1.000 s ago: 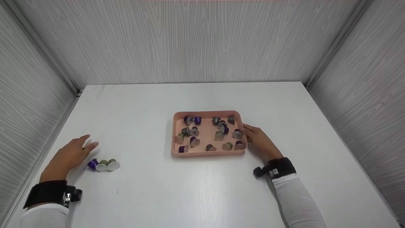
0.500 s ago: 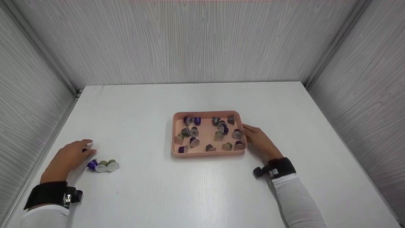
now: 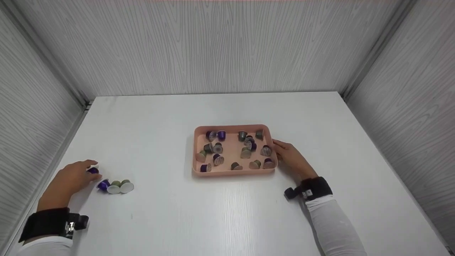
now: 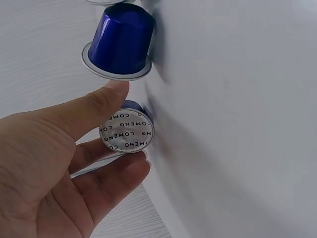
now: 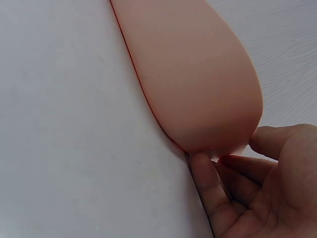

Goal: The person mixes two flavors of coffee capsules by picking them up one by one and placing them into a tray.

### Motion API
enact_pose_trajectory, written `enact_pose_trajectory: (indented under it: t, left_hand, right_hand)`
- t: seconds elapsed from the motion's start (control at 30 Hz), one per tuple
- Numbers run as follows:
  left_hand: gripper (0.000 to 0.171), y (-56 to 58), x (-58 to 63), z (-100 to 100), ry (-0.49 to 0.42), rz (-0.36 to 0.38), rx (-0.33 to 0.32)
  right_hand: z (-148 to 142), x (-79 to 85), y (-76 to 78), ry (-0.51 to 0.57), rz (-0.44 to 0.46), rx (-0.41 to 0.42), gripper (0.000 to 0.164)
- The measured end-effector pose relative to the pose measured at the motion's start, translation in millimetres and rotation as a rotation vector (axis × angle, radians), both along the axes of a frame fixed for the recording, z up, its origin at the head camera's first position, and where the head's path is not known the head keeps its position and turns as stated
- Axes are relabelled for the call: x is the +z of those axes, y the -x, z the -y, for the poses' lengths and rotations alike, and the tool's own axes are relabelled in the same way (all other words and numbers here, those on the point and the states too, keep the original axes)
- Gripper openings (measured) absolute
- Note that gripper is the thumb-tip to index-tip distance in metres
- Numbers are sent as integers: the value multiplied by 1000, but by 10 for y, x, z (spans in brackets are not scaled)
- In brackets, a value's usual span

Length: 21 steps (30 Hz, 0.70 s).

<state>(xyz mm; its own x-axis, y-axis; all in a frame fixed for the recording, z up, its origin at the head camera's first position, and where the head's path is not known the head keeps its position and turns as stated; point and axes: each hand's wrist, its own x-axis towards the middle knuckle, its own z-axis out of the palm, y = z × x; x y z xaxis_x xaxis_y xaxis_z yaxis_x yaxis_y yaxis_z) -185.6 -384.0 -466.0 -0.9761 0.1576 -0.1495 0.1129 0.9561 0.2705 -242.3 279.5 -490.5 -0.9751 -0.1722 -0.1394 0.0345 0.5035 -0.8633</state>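
My left hand (image 3: 73, 177) is at the left of the table, thumb and fingers around a purple coffee capsule (image 3: 93, 170). In the left wrist view, the printed foil lid of this capsule (image 4: 127, 131) faces the camera between thumb and fingertips. Just beside the thumb lies another purple capsule (image 3: 103, 184), next to two green ones with pale lids, a nearer capsule (image 3: 127, 186) among them. My right hand (image 3: 293, 158) holds the right end of a pink tray (image 3: 231, 173). The right wrist view shows its fingers and thumb at the tray's rounded wall (image 5: 198, 84).
Several purple, dark grey and green capsules lie scattered inside the tray, such as a dark grey capsule (image 3: 242, 135). Grey wood-grain panels enclose the white table (image 3: 227, 213) at the back (image 3: 213, 49) and both sides.
My left hand has drawn down and left, its thumb and fingers closing in around the purple capsule, which now shows between them. The right hand and the tray stay in place.
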Motion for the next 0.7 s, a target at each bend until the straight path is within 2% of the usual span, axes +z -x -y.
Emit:
enact_pose_trajectory:
  t: [0.2, 0.47, 0.57, 0.7]
  left_hand:
    - [45, -15, -13, 15, 8, -28, -16]
    - [45, 8, -21, -21, -34, -13, 21]
    - [46, 25, 19, -49, -51, 15, 48]
    - [43, 38, 65, -90, -78, 4, 51]
  right_hand:
    - [4, -9, 11, -1, 14, -2, 58]
    - [9, -10, 1, -8, -4, 7, 54]
    - [52, 126, -68, 9, 6, 31, 53]
    - [120, 343, -192, 10, 5, 66, 50]
